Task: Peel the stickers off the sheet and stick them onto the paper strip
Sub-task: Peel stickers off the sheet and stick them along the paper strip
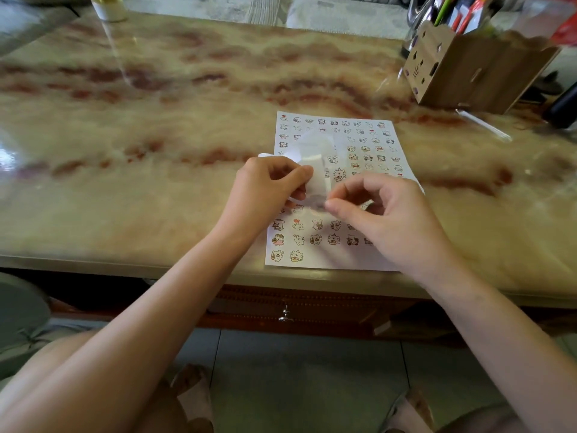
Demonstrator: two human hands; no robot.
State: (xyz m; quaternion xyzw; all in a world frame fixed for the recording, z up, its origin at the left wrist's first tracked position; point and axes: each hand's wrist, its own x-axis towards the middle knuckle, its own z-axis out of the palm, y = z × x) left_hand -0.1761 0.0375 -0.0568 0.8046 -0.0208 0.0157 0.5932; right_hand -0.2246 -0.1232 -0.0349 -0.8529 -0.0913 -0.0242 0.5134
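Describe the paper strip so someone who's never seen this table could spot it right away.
On the glossy beige-and-red marbled table, near its front edge, lies a white sheet of small cartoon stickers. Above the sheet's middle, the left hand pinches a pale, translucent paper strip. Unlike the flat printed sheet, it is lifted and arches in a loop.

The surface is glossy marbled stone, the sheet smooth white paper, the strip thin, half-translucent paper, the box matt brown board, the drawer dark wood with a metal pull.
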